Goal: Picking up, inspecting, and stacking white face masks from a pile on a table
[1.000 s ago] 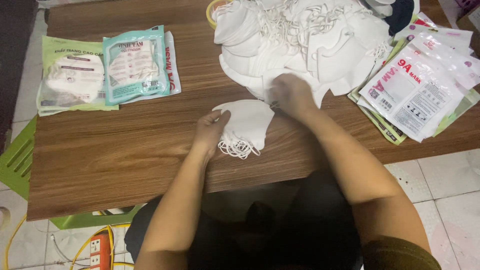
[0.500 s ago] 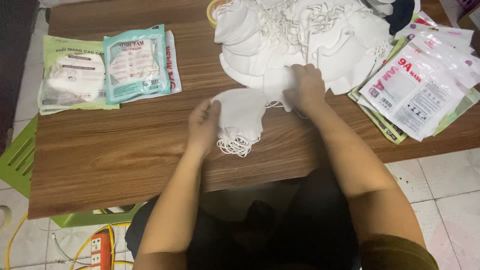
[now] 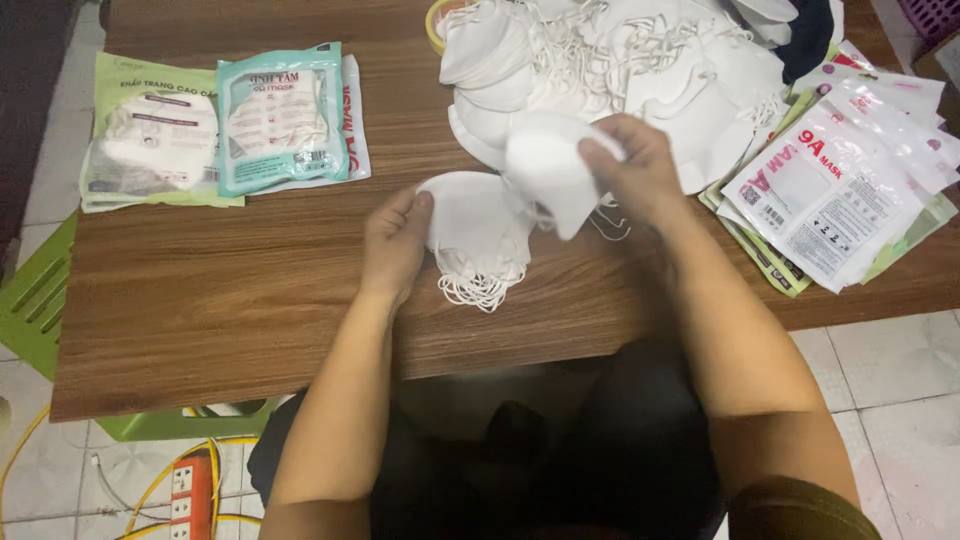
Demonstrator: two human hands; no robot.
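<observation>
Right hand (image 3: 640, 165) pinches one white mask (image 3: 545, 170), raised just above-right of the small mask stack (image 3: 475, 225) near the table's (image 3: 200, 320) front edge; left hand (image 3: 395, 245) steadies the stack's left side.

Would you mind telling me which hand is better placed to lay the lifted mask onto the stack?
The right hand: it already pinches the lifted mask just above the stack, while the left hand steadies the stack's left edge.

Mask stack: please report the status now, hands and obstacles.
Left hand steadies mask stack. Right hand holds one white mask above it. Loose pile lies behind.
</observation>
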